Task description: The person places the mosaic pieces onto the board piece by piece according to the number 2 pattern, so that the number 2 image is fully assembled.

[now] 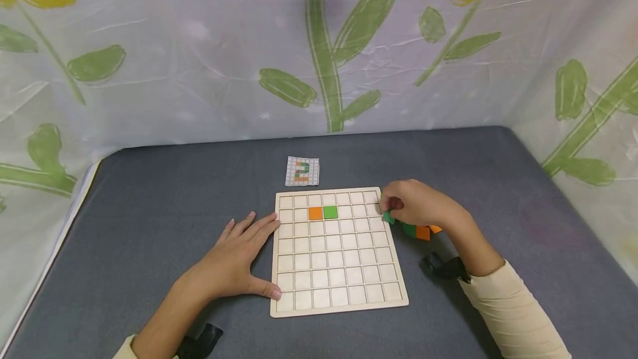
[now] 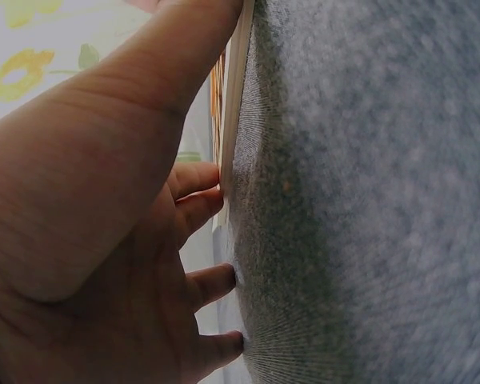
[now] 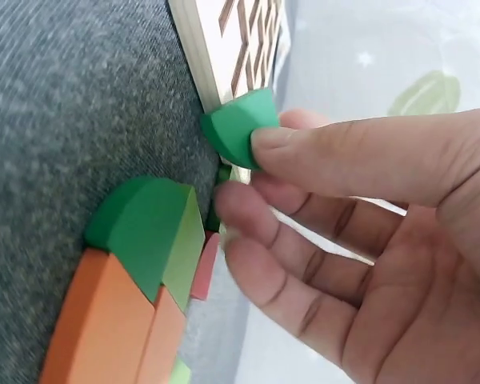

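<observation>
A pale wooden grid board [image 1: 339, 259] lies on the table, with an orange square tile [image 1: 315, 213] and a green square tile [image 1: 330, 212] side by side in its second row. My left hand [image 1: 234, 262] has its fingers spread, thumb and fingertips touching the board's left edge. At the board's right edge my right hand [image 1: 416, 204] pinches a green quarter-round tile [image 3: 242, 128] between thumb and fingers. Below that hand, in the right wrist view, lie another green quarter-round tile [image 3: 140, 232] and an orange tile [image 3: 96, 320]; the hand partly hides the loose tiles.
Beyond the board's far edge lies a small pattern card [image 1: 302, 171] with a grid and coloured shapes. Grey cloth [image 1: 199, 181] covers the table. A curtain with painted flowers [image 1: 199, 71] hangs behind it and along the sides.
</observation>
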Demonstrator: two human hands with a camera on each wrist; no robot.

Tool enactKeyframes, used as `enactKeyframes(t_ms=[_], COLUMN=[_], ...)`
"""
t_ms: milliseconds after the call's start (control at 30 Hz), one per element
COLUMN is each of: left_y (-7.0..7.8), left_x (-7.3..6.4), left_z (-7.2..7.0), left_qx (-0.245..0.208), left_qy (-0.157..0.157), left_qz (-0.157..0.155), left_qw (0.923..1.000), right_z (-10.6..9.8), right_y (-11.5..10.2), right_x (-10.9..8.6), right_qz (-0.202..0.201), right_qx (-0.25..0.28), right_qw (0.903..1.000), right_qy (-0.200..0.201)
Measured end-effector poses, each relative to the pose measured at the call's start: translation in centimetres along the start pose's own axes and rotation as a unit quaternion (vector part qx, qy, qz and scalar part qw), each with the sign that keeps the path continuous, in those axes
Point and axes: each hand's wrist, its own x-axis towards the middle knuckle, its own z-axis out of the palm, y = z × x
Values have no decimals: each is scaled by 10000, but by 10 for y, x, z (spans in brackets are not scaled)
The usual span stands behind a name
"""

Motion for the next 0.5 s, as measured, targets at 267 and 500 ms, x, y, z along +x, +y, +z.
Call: enactKeyframes(t_ms=[267, 500], left_y=[1, 0], left_x=[0, 0], left_z=[0, 1], left_qx=[-10, 13], left_qy=[37, 71], left_qz=[37, 65], left_qw=[10000, 10000], right_z=[2, 3], right_y=[-2, 1], right_x=[4, 6], right_qz=[-25, -13], right_qx=[421, 681], right_qw=[9991, 9977], right_qy=[-29, 35])
